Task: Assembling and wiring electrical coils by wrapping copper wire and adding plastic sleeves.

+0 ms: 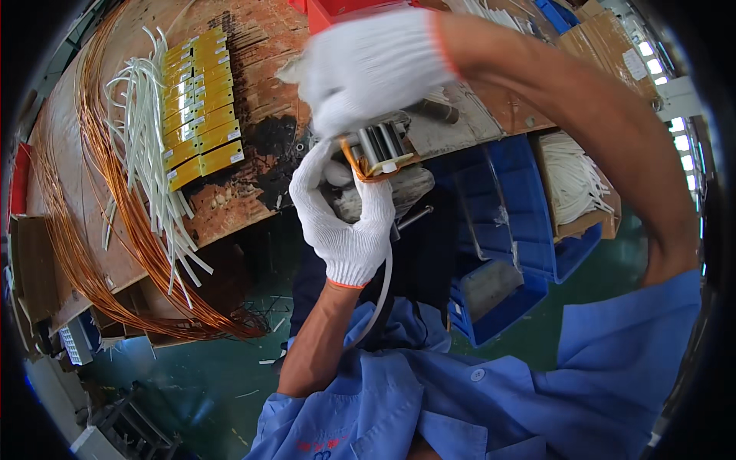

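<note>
A worn brown tabletop [264,38] with dark stains and chips spreads across the upper left and middle. Long copper-coloured wires [142,257] sweep down its left side and over the near edge. Below the edge on the right are blue plastic bins [494,199], and just beside them a cardboard box [566,228] full of white tubing [571,176]. On the tabletop, a loose bundle of white sleeves [142,123] lies partly over the wires, some ends hanging past the edge. Touching or just beside it is a double row of shiny yellow pieces [201,100].

The right hand [376,65], in a white knitted glove with an orange cuff, is blurred above the work; its fingers curl downward, but I cannot tell whether they pinch anything. The left hand [345,222], gloved alike, is raised at the near edge, its fingers grasping a wound part [377,147] from below. That part sits directly under the right hand, with dark grey cylinders side by side and orange-brown strands [354,162] around its lower end. A slim metal rod [415,220] juts out just beneath, to the right.
</note>
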Tool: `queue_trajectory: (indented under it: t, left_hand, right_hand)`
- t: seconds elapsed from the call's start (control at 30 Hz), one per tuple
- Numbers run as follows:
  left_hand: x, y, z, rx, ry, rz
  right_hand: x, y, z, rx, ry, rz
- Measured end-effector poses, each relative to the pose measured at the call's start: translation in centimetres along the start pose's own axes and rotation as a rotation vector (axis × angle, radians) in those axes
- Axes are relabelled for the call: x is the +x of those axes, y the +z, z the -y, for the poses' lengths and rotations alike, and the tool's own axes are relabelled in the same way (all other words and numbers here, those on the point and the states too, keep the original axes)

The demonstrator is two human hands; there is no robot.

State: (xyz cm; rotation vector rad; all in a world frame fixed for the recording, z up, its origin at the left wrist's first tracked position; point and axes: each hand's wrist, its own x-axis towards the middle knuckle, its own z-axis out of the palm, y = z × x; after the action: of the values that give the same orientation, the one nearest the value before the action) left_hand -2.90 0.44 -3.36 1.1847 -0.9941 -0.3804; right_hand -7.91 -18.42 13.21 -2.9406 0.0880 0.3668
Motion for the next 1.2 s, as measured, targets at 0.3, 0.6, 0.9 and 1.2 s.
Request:
queue_trajectory:
  t: [0.3,0.6,0.9,1.2]
  left_hand:
    - [0.7,-0.8,0.2,0.133,0.166,0.089]
    - [-0.4,0.7,-1.0,0.117,0.087,0.159]
    - [0.8,-0.9,-0.1,0.143,0.211,0.104]
    - [0.0,-0.9,-0.7,0.128,0.076,0.194]
  right_hand:
    - [-12.6,5.9,16.7,-0.043,0.452,-0.155]
    - [-1.2,-2.0,4.7,-0.319,0.041,0.033]
    - [-13.7,5.7,14.5,0.067,0.456,-0.177]
    - [-0.7,-1.4,10.4,-0.012,0.294,0.021]
